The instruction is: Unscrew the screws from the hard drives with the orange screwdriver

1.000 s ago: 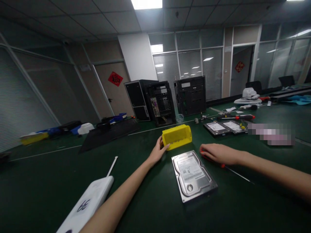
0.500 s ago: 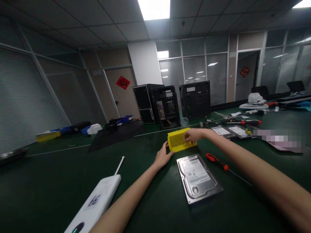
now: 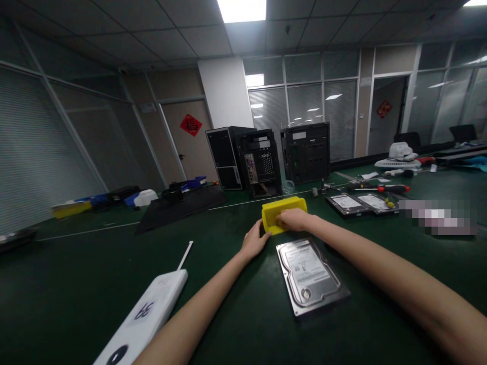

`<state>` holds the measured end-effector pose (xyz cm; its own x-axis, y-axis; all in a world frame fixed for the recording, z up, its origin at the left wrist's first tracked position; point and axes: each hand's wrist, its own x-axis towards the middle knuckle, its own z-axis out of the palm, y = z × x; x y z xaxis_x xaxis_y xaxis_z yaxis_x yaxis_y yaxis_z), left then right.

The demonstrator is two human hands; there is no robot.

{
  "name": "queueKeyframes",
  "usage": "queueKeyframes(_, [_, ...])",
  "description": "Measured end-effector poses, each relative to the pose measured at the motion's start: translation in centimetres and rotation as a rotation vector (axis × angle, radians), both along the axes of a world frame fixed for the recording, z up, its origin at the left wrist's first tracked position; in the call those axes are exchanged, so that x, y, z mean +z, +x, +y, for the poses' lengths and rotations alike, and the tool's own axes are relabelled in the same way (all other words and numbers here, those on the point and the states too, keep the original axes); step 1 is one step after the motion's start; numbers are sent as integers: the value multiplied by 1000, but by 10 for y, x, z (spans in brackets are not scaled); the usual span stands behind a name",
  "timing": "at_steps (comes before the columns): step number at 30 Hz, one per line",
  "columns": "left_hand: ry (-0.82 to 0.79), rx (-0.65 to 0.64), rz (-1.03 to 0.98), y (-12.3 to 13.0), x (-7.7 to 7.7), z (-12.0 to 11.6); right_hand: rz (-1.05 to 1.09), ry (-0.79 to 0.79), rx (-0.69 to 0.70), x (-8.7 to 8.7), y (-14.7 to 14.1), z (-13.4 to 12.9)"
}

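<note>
A yellow plastic bin (image 3: 284, 204) lies on the green table, its opening turned towards me. My left hand (image 3: 254, 240) grips the bin's left edge, with the thumb at its lower front corner. Inside the opening is my right hand (image 3: 292, 219), fingers bent together; what they hold, if anything, is too small to make out. Just in front of the bin lies a silver hard drive (image 3: 309, 276), label side up. The orange-handled screwdriver is hidden under my right forearm.
Two more hard drives (image 3: 347, 203) lie at the right, near a red-and-black screwdriver (image 3: 393, 188). Black computer cases (image 3: 306, 153) stand at the back. A white device (image 3: 146, 317) marked 39 is at the lower left, and a flat black panel (image 3: 178, 209) lies behind it.
My right hand has moved left and slightly down, deeper across the bin's opening. Its forearm now covers the orange screwdriver. My left hand stays on the bin.
</note>
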<state>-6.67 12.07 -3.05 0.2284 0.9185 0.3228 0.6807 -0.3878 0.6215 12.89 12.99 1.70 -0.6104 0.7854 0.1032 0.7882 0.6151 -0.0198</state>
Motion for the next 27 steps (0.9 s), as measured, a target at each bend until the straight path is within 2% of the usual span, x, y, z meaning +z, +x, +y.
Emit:
queueKeyframes(9, [-17,20,-33,1,2,1,60,52,-45,-6,10,-3])
queueKeyframes(15, [-20,3,-7,1,1,3,98,35,-24,-3,21,-17])
queueKeyframes(20, [-39,-13,8,1,2,5,157,45,-65,2,35,-34])
queueKeyframes(24, [-40,-9,0,2,3,5,203,90,-226,12,73,-42])
queueKeyframes(27, [-32,-1,-23,2,4,4,218,152,-480,14,118,-39])
